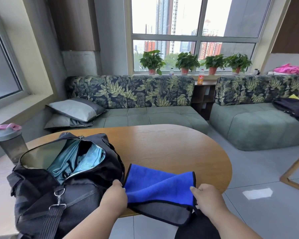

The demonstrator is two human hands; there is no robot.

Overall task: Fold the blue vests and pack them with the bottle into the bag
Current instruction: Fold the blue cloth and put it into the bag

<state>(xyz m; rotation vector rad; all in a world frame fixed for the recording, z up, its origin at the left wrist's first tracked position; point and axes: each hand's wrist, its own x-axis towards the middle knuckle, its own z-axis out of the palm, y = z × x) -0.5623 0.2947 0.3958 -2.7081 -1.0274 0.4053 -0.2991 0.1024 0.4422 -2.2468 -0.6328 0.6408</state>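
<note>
Now blue cloth point(160, 187) pinched at near corners: left hand point(113, 195), right hand point(206, 197) fingers curled.

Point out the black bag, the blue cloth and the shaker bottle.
black bag point(79, 192): head view, front side panel.
blue cloth point(155, 185): head view, middle of its blue face.
shaker bottle point(11, 145): head view, clear body.

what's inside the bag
Through the open zip of the bag, light blue fabric with dark trim shows. Whatever lies beneath it or under the bag's closed sides is hidden. No bottle visible inside.
</note>
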